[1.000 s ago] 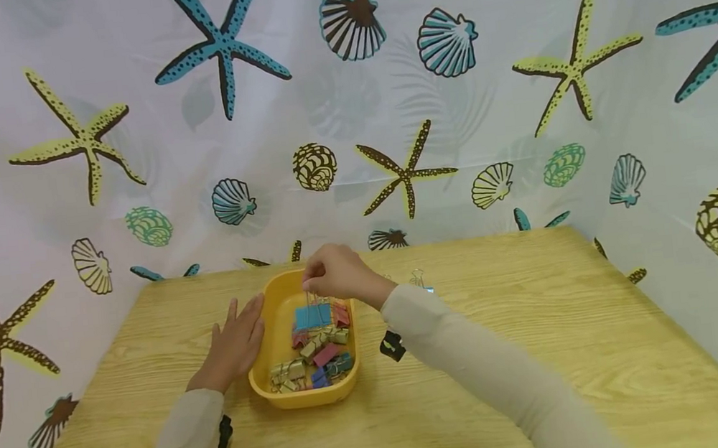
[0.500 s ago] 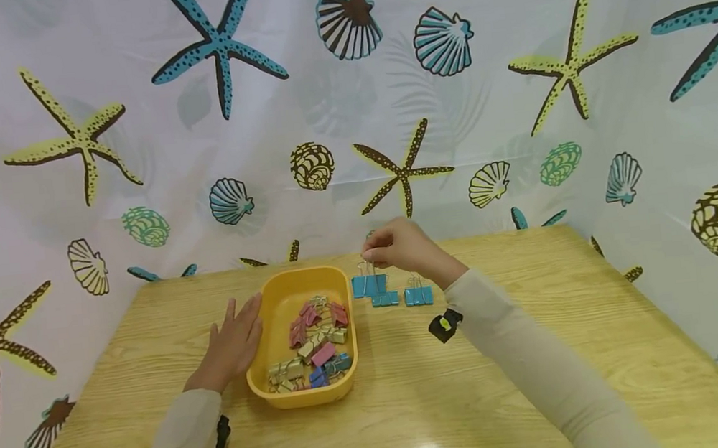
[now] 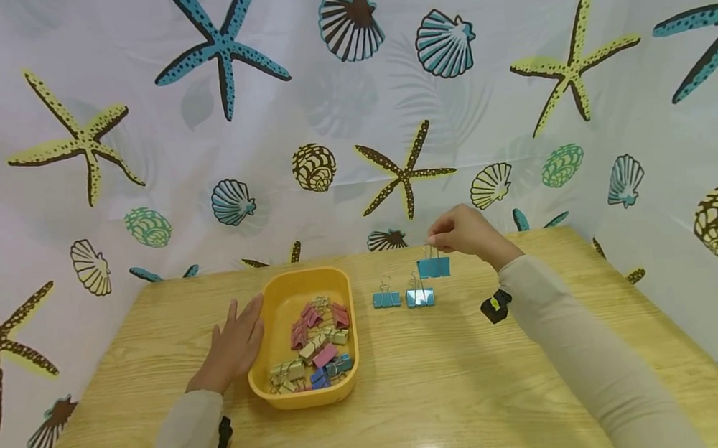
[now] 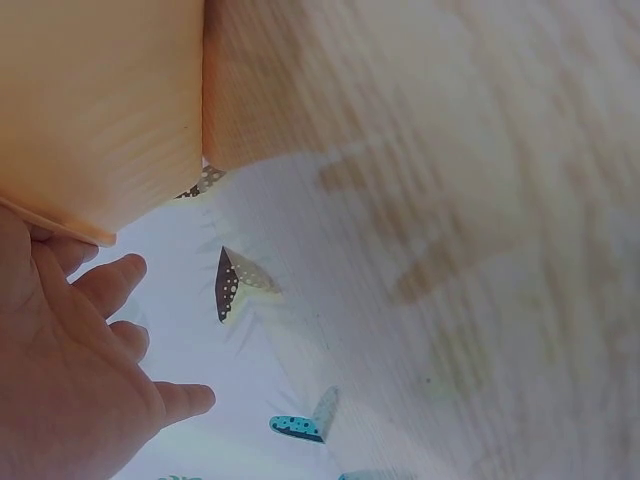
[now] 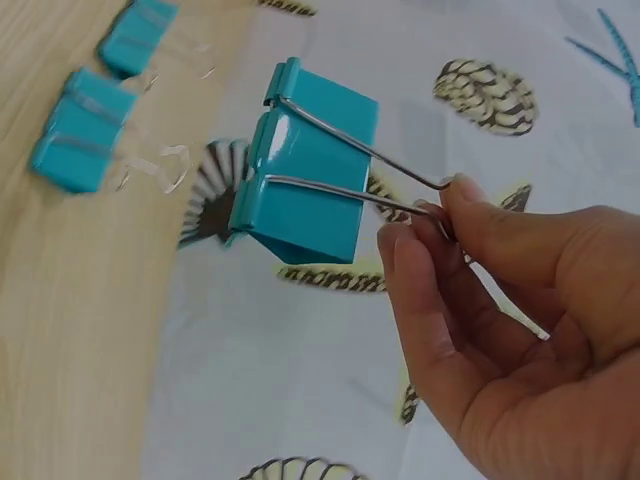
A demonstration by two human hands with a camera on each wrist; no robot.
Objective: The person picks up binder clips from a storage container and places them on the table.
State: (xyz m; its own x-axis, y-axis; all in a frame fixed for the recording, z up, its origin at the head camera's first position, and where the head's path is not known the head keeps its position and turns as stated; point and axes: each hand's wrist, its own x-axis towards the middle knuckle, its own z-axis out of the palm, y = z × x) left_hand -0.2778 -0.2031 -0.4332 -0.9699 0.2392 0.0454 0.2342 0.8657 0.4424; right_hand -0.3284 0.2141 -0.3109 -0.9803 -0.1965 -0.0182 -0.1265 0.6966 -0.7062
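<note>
In my right hand, thumb and fingertips pinch the wire handles of a teal binder clip, which hangs above the table's far part. Two more teal binder clips stand on the wood just below it, a left one and a right one, handles up. My left hand rests with straight fingers against the left rim of a yellow plastic tub. Pink, gold, blue and dark teal binder clips lie jumbled inside, among them a pink clip. In the left wrist view the fingers touch the tub's outer wall.
The wooden table runs up to a white curtain printed with starfish and shells, at the back and both sides. A black wrist strap with a camera sits under the right sleeve.
My right hand has lifted the large teal clip from the tub and carried it right, past the two standing clips. The left hand stays at the tub's rim.
</note>
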